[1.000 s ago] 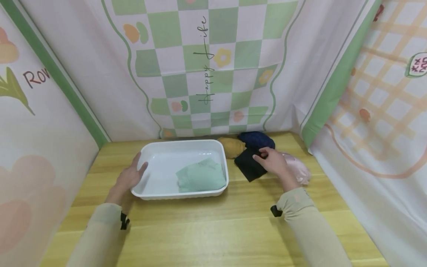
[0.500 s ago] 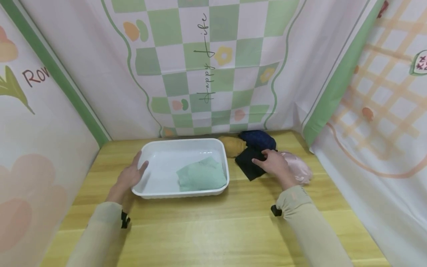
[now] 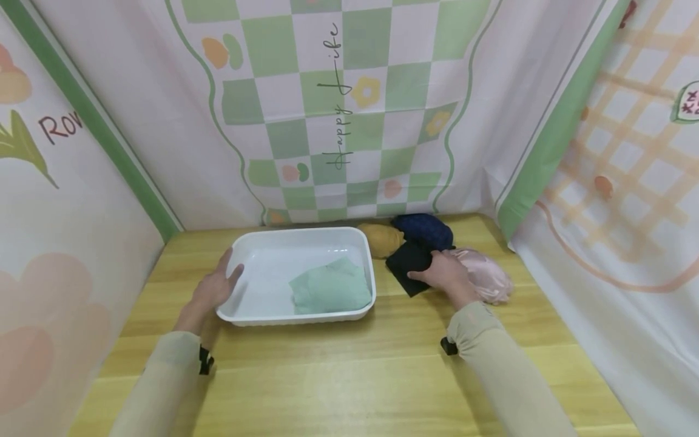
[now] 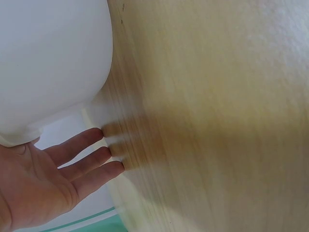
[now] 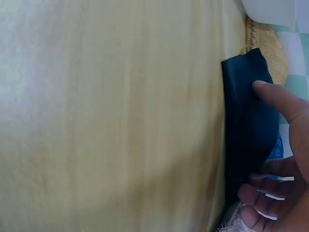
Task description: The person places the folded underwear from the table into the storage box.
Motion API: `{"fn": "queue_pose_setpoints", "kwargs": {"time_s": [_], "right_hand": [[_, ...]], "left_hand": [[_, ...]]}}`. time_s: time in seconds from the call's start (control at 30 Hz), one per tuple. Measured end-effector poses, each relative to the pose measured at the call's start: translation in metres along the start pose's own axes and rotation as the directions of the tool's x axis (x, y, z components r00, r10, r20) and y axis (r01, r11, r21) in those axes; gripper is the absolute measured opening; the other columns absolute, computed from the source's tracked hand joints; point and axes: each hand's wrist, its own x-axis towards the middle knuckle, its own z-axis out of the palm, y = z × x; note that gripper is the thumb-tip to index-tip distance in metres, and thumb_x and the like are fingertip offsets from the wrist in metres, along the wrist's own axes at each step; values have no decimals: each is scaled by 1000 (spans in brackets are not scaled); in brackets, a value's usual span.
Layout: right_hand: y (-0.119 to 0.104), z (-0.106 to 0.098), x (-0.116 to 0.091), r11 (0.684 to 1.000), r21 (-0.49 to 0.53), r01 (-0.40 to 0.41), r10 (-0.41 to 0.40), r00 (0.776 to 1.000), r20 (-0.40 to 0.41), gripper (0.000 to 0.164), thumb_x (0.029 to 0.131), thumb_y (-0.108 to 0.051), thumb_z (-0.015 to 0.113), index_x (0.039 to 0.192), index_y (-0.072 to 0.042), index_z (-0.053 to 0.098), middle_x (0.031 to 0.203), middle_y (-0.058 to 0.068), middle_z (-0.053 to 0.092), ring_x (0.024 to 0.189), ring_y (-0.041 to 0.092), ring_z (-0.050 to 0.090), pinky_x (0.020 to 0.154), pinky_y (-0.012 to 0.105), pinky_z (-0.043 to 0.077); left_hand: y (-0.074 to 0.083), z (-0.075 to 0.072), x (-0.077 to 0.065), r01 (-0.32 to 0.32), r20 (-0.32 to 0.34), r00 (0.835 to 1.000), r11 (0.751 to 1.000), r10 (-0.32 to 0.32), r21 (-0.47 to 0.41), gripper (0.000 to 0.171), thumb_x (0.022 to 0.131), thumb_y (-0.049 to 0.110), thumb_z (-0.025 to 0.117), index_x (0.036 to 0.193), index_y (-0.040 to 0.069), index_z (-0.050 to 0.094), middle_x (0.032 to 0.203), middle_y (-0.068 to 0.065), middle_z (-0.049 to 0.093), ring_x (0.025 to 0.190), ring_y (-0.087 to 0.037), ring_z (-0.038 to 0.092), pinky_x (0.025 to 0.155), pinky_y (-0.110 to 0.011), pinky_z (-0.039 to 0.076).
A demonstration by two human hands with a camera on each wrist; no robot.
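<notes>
My left hand (image 3: 214, 287) is at the left end of a white rectangular tray (image 3: 255, 320), thumb over the rim and inside, fingers outside. In the left wrist view those fingers (image 4: 87, 164) extend beneath the tray's rounded corner, near the wooden tabletop. Inside the tray, towards its right end, lies a folded mint-green cloth (image 3: 331, 288). My right hand (image 3: 446, 274) is over a flat black cloth (image 3: 406, 265) right of the tray. In the right wrist view its thumb rests on the dark fabric (image 5: 246, 116), and the bent fingers are at the far end, spread wide from the thumb.
Behind the black cloth sit a mustard-yellow fabric bundle (image 3: 383, 238) beside the tray and a navy one (image 3: 423, 229). A shiny pink bundle (image 3: 486, 276) lies just right of my right hand. Printed curtains (image 3: 306, 121) enclose the wooden table (image 3: 327, 376) at the back and both sides.
My right hand has lowered slightly and shifted a little left, its thumb and fingers coming down onto the black cloth. The left hand and tray have stayed put.
</notes>
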Motion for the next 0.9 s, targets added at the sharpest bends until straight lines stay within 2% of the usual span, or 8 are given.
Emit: {"fn": "queue_pose_setpoints", "kwargs": {"time_s": [0.13, 0.33, 0.43, 0.63, 0.77, 0.9], "right_hand": [[0, 5, 2, 1000, -23, 15, -15, 1000, -17, 106, 78, -71, 67, 141, 12, 44, 140, 38, 45, 126, 53, 49, 104, 61, 44], [-1, 10, 5, 999, -35, 0, -1, 1000, -30, 103, 79, -68, 67, 143, 9, 43, 143, 36, 44, 127, 51, 49, 105, 60, 45], [-4, 10, 6, 999, -31, 25, -26, 999, -43, 96, 81, -64, 67, 143, 7, 46, 141, 35, 48, 125, 50, 53, 103, 58, 47], [-8, 12, 3, 997, -27, 75, -77, 994, -78, 73, 85, -50, 68, 131, 6, 58, 126, 30, 63, 112, 47, 62, 97, 56, 51], [-8, 14, 0, 996, -44, 72, -75, 994, -84, 71, 89, -46, 65, 136, 5, 55, 130, 29, 62, 116, 46, 61, 99, 56, 50], [-8, 15, -1, 998, -12, 61, -62, 992, -107, 64, 90, -48, 61, 131, 2, 59, 126, 27, 64, 114, 45, 62, 96, 56, 51]], "left_hand": [[0, 1, 0, 13, 11, 1000, 1000, -12, -3, 83, 97, 74, 7, 157, 26, -22, 157, -36, 23, 135, -64, 33, 110, -72, 31], [1, 0, 0, 17, 12, 1000, 1000, -17, -3, 82, 97, 74, 7, 157, 26, -22, 157, -36, 23, 134, -64, 35, 109, -71, 33], [1, -1, 0, 16, 9, 1000, 1000, -16, -5, 83, 96, 74, 7, 157, 26, -22, 157, -36, 23, 134, -64, 34, 109, -72, 32], [-1, 0, 0, 9, 7, 1000, 1000, -9, 1, 83, 96, 74, 6, 157, 25, -22, 158, -35, 22, 135, -63, 33, 111, -72, 30], [0, 1, 0, 3, 2, 1000, 1000, -3, 4, 83, 97, 73, 7, 158, 24, -21, 157, -36, 24, 134, -63, 35, 109, -72, 32], [2, 0, -2, 3, -1, 1000, 1000, -3, 3, 82, 98, 72, 8, 158, 24, -20, 155, -37, 26, 133, -63, 37, 109, -72, 32]]}}
